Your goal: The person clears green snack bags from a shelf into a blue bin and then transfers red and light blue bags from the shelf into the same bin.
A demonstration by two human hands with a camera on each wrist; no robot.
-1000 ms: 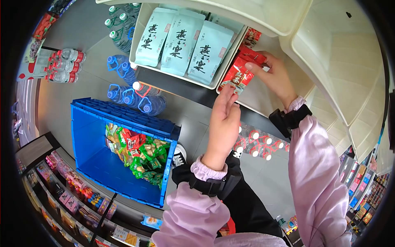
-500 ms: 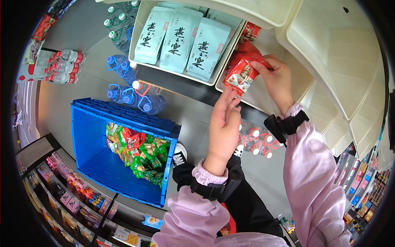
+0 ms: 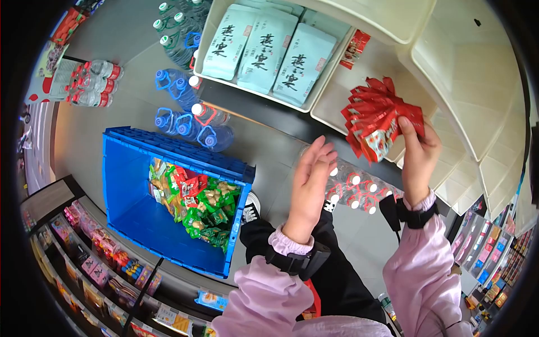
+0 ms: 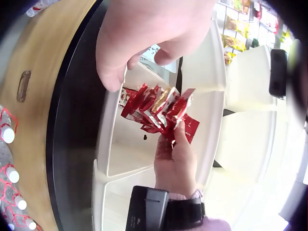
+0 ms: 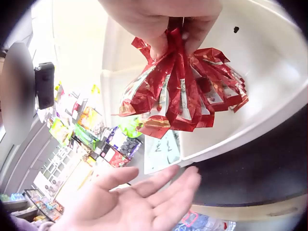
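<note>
My right hand (image 3: 420, 160) pinches a bunch of red foil packets (image 3: 373, 118) by their ends. They fan out over the front of a cream bin (image 3: 332, 106). In the right wrist view the packets (image 5: 185, 91) hang between thumb and fingers, layered like pleats. One red packet (image 3: 355, 49) lies at the back of that bin. Holding nothing, my left hand (image 3: 310, 188) is raised to the left of the bunch with its fingers extended. The right wrist view shows its palm (image 5: 130, 209) turned up.
Pale green pouches (image 3: 266, 48) fill the neighbouring bin. A blue crate (image 3: 149, 236) on the left holds green, red and gold snack packs (image 3: 196, 205). Water bottles (image 3: 353, 188) stand on the floor below the shelf, and large blue-capped jugs (image 3: 216, 137) beside the crate.
My right hand has drawn the bunch rightward and towards me, and the packets have spread into a fan. My left fingers, earlier at the packets' lower end, are now apart from them.
</note>
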